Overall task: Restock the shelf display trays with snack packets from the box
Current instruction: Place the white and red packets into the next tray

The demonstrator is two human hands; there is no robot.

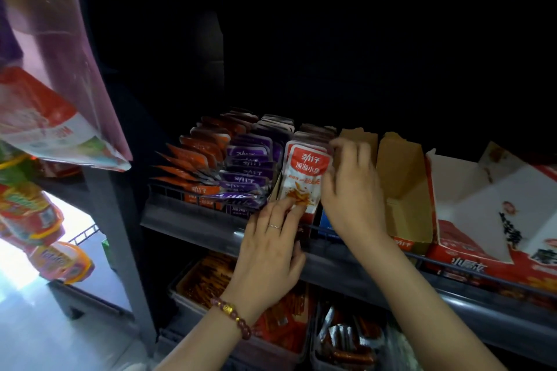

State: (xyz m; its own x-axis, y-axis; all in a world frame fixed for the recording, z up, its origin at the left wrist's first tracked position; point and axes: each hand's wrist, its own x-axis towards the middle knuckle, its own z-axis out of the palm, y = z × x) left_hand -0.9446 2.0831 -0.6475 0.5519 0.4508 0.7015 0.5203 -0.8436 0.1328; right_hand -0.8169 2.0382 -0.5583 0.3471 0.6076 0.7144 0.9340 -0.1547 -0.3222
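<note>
A row of red and white snack packets (304, 172) stands upright in a display tray on the grey shelf (193, 224). My left hand (269, 245) touches the lower front of the first packet with its fingertips. My right hand (351, 190) grips the right side of the same stack, fingers curled over the top edge. To the left, rows of purple packets (250, 159) and orange packets (196, 159) fill their trays. Right of my hand stands an empty brown cardboard tray (404, 178).
A large red and white open carton (494, 220) sits at the shelf's right end. Below the shelf, clear bins (208, 280) hold red and dark snacks. Hanging snack bags (39, 123) crowd the left side beside a grey upright post (120, 235). The shelf's back is dark.
</note>
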